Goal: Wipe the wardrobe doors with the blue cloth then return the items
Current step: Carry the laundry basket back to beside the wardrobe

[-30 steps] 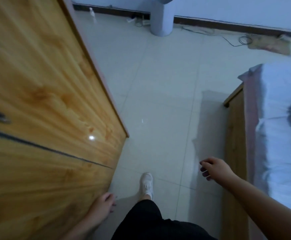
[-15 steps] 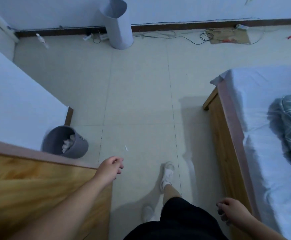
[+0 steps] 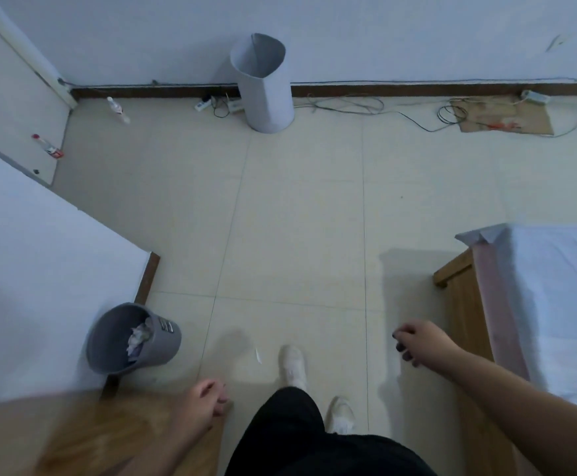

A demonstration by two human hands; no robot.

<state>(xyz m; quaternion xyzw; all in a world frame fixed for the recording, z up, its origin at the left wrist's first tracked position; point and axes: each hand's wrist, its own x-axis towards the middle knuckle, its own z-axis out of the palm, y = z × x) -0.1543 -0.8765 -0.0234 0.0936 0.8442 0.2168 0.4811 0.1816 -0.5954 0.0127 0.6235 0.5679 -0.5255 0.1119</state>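
Head camera, looking down: a person in black trousers [image 3: 297, 438] and white shoes [image 3: 292, 365] stands on a pale tiled floor [image 3: 297, 218]. The wooden wardrobe [image 3: 74, 438] fills the frame's 7 o'clock corner, its surface blurred. The left grip [image 3: 204, 405], a bare hand, hangs at 6 to 7 o'clock in front of the wardrobe's near edge, fingers loosely curled and holding nothing; whether it touches the wood cannot be told. The right grip [image 3: 420, 343] hangs at 4 o'clock above the floor, near the wooden bed frame [image 3: 465, 304], fingers slackly bent and likewise empty, the nails dark.

A grey waste bin [image 3: 163, 341] with crumpled paper inside stands at 8 o'clock, just beside a white wall [image 3: 40, 286] and near the wardrobe. A small paper scrap [image 3: 258, 355] lies on the tiles between the bin and the forward shoe. At 12 o'clock a tall pale cylinder [image 3: 266, 87] stands upright against the far wall, with cables [image 3: 348, 104] trailing along the dark skirting towards a flat piece of cardboard [image 3: 506, 118] at 1 o'clock. Two small bottles [image 3: 117, 108] lie on the floor at 10 to 11 o'clock. A bed with a white sheet [image 3: 554, 286] occupies 3 o'clock.
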